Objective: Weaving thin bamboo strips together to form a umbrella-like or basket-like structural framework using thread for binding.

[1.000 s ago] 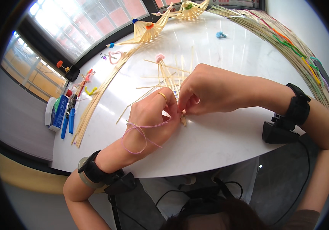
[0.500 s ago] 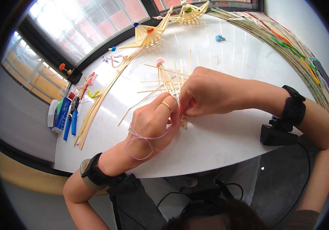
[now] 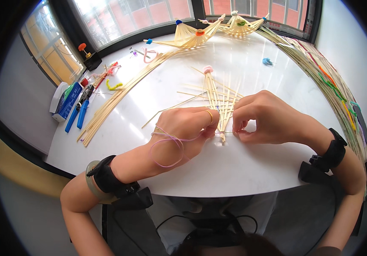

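Observation:
A fan-shaped piece of woven thin bamboo strips (image 3: 224, 104) lies on the white table in front of me, with a fuzzy pink tie (image 3: 208, 69) at its far tip. The strips gather to a narrow bundle at the near end. A pinkish-purple string (image 3: 167, 167) loops over my left wrist and runs to the bundle. On the bundle's left side, my left hand (image 3: 181, 128) is closed, pinching the string. My right hand (image 3: 269, 121) pinches the string's other side, just right of the bundle. Between both hands, the string crosses the bundle; whether it is knotted I cannot tell.
Two woven fan pieces (image 3: 199, 39) with coloured fuzzy ties stand by the window. Loose strips (image 3: 115, 102), blue-handled pliers (image 3: 81, 114) and a blue box (image 3: 69, 104) lie left. A blue fuzzy twist (image 3: 267, 61) and long greenish strips (image 3: 307, 63) lie right.
My hands have moved apart, the right one away to the right, exposing the bundled end and the string between them. The whole view has shifted, so the table things appear displaced.

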Tool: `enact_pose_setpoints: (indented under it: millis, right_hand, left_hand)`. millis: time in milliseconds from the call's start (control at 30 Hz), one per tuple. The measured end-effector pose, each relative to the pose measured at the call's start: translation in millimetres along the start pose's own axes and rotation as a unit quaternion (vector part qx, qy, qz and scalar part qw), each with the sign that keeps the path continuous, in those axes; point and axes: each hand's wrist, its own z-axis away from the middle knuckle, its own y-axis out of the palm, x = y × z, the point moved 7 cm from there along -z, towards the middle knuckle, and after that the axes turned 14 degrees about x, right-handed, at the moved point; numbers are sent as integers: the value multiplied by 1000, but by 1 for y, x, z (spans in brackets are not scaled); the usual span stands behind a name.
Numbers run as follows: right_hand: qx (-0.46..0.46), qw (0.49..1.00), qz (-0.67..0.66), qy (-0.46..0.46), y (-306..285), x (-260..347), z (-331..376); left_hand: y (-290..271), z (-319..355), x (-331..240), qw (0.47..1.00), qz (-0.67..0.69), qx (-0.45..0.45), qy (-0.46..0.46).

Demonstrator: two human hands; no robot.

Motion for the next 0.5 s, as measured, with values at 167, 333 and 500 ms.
enact_pose_setpoints:
  millis: [167,333,500]
  right_hand:
    - [17,999,46,-20,-2,9,-3]
    - [33,993,102,-49,1,11,-6]
    - [48,991,120,-44,0,14,-8]
  left_hand:
    - [-2,1,-1,1000,-23,-5,3]
    - [2,-2,9,998,56,5,7]
    - [1,-1,13,994,96,23,-44]
